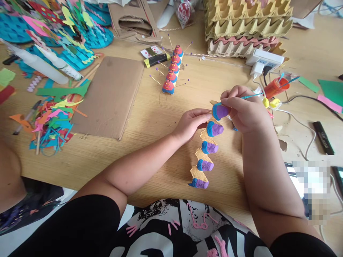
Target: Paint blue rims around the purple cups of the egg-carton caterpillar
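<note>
A strip of egg carton (201,172) runs across the table before me, its row of bumps painted purple and blue with bare tan card between them. My left hand (191,123) pinches the strip's far end from the left side. Over that same end, my right hand (248,109) holds a thin blue-handled paintbrush (252,95); its tip is hidden by the fingers at the farthest purple bump. Beyond my hands stands a second egg-carton strip (171,76), red and blue with small faces and purple-tipped sticks poking out.
Stacked egg trays (248,25) stand at the back right, near a white power strip (265,59) and an orange cup (276,87) of brushes. A cardboard sheet (109,96) and paper scraps (55,119) lie left. Black marker (323,138) and cables lie right. Another person's arm (10,171) shows left.
</note>
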`<state>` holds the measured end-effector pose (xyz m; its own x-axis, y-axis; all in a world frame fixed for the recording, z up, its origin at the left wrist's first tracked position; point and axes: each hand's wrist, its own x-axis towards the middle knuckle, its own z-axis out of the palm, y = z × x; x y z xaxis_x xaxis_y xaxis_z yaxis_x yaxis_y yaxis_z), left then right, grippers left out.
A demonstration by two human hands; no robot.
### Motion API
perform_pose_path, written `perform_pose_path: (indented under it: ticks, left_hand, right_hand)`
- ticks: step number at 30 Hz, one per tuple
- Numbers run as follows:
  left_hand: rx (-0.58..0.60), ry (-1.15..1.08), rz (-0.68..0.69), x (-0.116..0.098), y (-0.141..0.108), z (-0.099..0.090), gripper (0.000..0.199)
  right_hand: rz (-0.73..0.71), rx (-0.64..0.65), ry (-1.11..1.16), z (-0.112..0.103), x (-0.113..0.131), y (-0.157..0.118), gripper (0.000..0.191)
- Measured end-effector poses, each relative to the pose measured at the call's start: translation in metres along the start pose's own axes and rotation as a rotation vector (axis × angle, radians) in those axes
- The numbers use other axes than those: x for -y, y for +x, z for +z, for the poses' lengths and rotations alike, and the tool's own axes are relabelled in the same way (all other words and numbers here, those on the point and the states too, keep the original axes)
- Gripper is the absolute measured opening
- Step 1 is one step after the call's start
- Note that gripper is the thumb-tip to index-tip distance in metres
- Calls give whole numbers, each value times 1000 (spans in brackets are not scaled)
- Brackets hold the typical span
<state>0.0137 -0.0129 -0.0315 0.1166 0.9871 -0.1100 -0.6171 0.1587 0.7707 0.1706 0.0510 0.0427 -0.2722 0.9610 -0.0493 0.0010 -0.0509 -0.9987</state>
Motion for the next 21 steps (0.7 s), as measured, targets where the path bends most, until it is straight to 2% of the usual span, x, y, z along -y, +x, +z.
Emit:
perform_pose_path:
  ticks: [15,18,21]
  left_hand:
    - [-33,2,-28,-2,-1,1,24]
    - [0,-43,-32,-2,0,1,29]
    - [-25,-50,-78,-5,0,4,39]
  right_hand:
    - [-73,30,-66,-3,-3,-3,40]
    - [-87,29,-42,-2,-3,-3,36]
    - [-91,31,-42,1,-3,-3,34]
